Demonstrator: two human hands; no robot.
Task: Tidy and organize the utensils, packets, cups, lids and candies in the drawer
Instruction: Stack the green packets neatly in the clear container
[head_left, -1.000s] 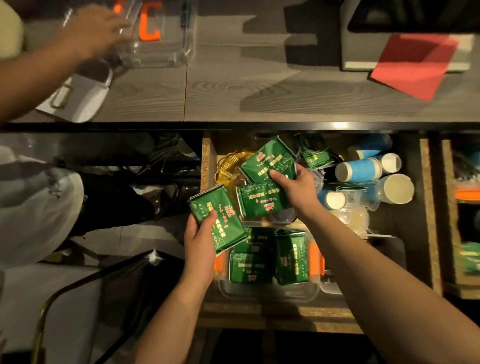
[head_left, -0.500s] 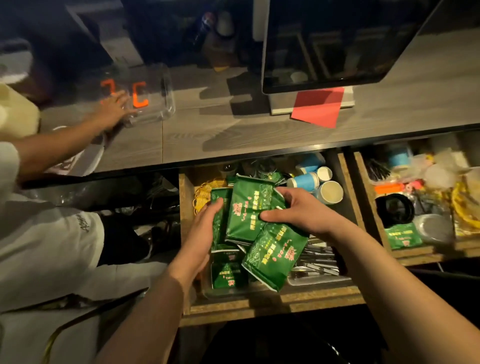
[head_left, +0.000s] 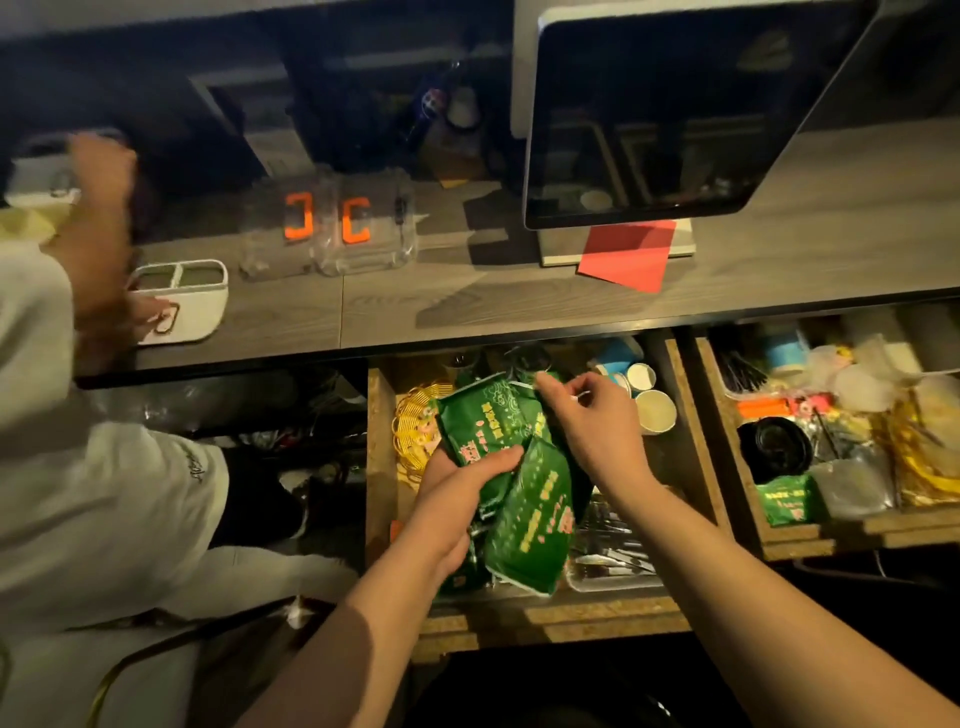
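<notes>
A stack of green packets (head_left: 524, 499) sits over the open wooden drawer (head_left: 545, 618). My left hand (head_left: 462, 488) grips the stack from the left, thumb across the upper packet (head_left: 483, 421). Above the stack's far end, my right hand (head_left: 597, 426) pinches the top corner of a packet. Blue paper cups (head_left: 634, 379) lie on their sides at the drawer's back right. A yellow wire basket (head_left: 415, 431) sits at the back left. A clear tray of metal utensils (head_left: 608, 551) lies at the front right, partly hidden by the packets.
A second open drawer (head_left: 841, 535) on the right holds a green packet (head_left: 784, 506), black lids, straws and bags. On the counter stand clear boxes with orange clips (head_left: 332, 228), a white caddy (head_left: 182, 301), a monitor (head_left: 675, 114) and red paper (head_left: 628, 254). Another person stands at left.
The view tilted up to show the counter and monitor. My left hand closed around the packet stack; my right hand moved from its middle up to its far corner. The other person's arm shifted left.
</notes>
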